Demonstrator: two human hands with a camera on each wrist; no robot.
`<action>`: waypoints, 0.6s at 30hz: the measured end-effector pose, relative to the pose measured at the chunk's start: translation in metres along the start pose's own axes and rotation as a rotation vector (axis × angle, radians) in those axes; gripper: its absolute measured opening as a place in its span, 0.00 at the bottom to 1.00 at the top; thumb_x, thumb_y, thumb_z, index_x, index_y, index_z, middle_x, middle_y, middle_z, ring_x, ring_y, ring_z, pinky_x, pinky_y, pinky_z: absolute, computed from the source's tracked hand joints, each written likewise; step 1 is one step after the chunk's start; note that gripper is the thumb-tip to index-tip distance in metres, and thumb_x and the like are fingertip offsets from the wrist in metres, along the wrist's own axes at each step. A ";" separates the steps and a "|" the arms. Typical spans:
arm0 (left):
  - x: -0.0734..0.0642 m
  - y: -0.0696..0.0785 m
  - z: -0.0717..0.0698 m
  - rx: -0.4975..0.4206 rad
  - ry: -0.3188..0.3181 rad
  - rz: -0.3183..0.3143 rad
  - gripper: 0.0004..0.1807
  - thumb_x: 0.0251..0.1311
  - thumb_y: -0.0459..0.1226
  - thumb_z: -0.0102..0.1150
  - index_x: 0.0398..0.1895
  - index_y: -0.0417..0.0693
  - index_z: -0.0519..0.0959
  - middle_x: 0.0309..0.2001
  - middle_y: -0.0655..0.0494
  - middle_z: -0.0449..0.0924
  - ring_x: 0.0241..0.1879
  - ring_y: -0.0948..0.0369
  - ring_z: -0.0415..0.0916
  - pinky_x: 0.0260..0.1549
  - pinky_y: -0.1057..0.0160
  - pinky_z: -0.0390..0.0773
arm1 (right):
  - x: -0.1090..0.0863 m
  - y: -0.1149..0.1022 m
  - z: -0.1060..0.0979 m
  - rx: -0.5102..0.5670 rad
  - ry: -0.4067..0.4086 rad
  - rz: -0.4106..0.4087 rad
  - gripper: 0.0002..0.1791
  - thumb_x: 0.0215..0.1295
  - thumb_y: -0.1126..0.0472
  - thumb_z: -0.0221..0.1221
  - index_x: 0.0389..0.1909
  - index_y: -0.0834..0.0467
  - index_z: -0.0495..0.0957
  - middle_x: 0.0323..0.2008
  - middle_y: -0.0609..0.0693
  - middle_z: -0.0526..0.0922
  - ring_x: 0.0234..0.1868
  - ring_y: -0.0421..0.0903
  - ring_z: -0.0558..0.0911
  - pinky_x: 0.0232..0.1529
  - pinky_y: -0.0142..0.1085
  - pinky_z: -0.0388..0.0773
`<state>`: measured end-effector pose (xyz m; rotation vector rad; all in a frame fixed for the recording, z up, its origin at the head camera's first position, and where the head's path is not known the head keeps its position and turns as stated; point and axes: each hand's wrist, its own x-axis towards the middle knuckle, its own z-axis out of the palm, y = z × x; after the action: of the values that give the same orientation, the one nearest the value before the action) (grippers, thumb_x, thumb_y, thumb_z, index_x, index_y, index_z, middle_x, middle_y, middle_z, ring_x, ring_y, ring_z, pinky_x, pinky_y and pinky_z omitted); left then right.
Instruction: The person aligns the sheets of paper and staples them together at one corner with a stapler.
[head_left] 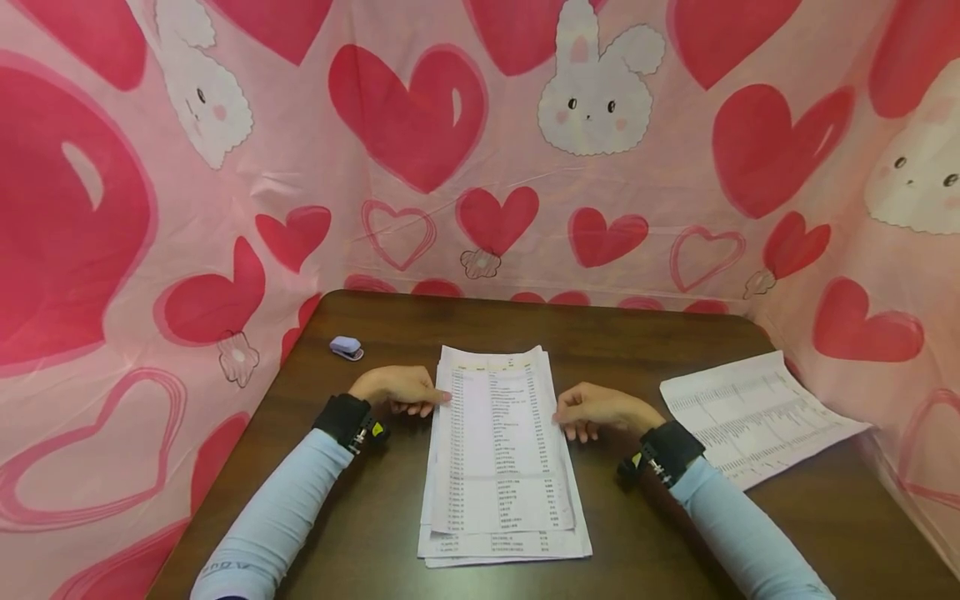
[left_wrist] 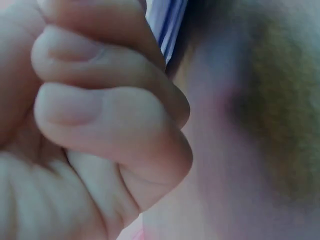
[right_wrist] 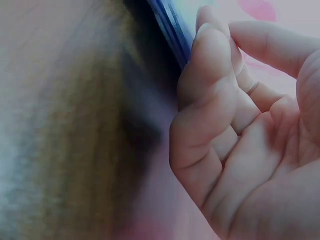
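A stack of printed paper sheets (head_left: 498,450) lies at the middle of the table, its top sheets shifted a little against those below. Along the stack's left edge, my left hand (head_left: 401,388) pinches the papers, thumb on top and the other fingers curled beneath. The right hand (head_left: 606,410) grips the opposite edge a bit lower down. Close up in the left wrist view, curled fingers (left_wrist: 110,110) sit beside the layered paper edges. The right wrist view shows the sheets' edges (right_wrist: 172,35) against bent fingertips, with the thumb reaching toward them.
A small lilac stapler (head_left: 347,347) stands at the table's back left. More printed sheets (head_left: 761,417) lie askew on the right, partly behind the right forearm. The dark wooden table (head_left: 360,517) is bordered by pink curtains (head_left: 525,175) with hearts and rabbits.
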<state>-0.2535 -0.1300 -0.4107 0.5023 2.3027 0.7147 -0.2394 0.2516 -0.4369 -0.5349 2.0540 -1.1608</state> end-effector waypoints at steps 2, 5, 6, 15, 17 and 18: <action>-0.001 0.002 -0.002 0.003 0.018 0.000 0.30 0.67 0.55 0.54 0.19 0.40 0.83 0.12 0.58 0.70 0.12 0.63 0.60 0.11 0.67 0.58 | 0.000 -0.002 -0.001 -0.007 0.005 -0.007 0.16 0.66 0.53 0.62 0.32 0.64 0.81 0.21 0.53 0.81 0.17 0.45 0.76 0.18 0.31 0.71; -0.003 0.006 -0.005 0.004 0.043 -0.001 0.30 0.67 0.55 0.53 0.21 0.38 0.83 0.12 0.58 0.70 0.11 0.62 0.60 0.11 0.68 0.59 | -0.001 -0.004 -0.004 -0.010 0.013 -0.015 0.17 0.67 0.53 0.61 0.32 0.65 0.80 0.22 0.55 0.81 0.18 0.45 0.76 0.19 0.31 0.71; -0.003 0.007 -0.006 0.000 0.051 0.000 0.30 0.68 0.55 0.53 0.21 0.37 0.83 0.12 0.58 0.69 0.11 0.62 0.60 0.11 0.68 0.59 | -0.001 -0.004 -0.005 -0.010 0.016 -0.016 0.17 0.67 0.53 0.61 0.33 0.65 0.80 0.22 0.55 0.81 0.18 0.45 0.76 0.19 0.31 0.71; -0.003 0.016 -0.012 -0.103 0.090 0.078 0.32 0.68 0.54 0.53 0.26 0.30 0.82 0.14 0.51 0.68 0.12 0.59 0.58 0.12 0.66 0.57 | -0.005 -0.006 -0.012 0.007 0.052 -0.031 0.16 0.70 0.55 0.58 0.36 0.67 0.80 0.23 0.53 0.82 0.18 0.45 0.77 0.20 0.32 0.73; -0.002 0.019 -0.012 -0.139 0.090 0.111 0.32 0.68 0.53 0.54 0.26 0.28 0.81 0.15 0.48 0.68 0.12 0.58 0.56 0.11 0.66 0.56 | -0.007 -0.007 -0.014 0.015 0.058 -0.034 0.16 0.70 0.56 0.57 0.37 0.68 0.79 0.23 0.53 0.82 0.19 0.46 0.77 0.20 0.32 0.74; -0.001 0.020 -0.012 -0.151 0.089 0.124 0.32 0.68 0.53 0.54 0.25 0.28 0.80 0.15 0.48 0.67 0.11 0.58 0.56 0.11 0.66 0.55 | -0.008 -0.007 -0.015 0.017 0.061 -0.042 0.16 0.70 0.56 0.57 0.37 0.69 0.79 0.23 0.54 0.82 0.19 0.46 0.77 0.20 0.33 0.75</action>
<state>-0.2580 -0.1188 -0.3908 0.5569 2.2918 0.9818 -0.2456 0.2617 -0.4222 -0.5430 2.0921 -1.2320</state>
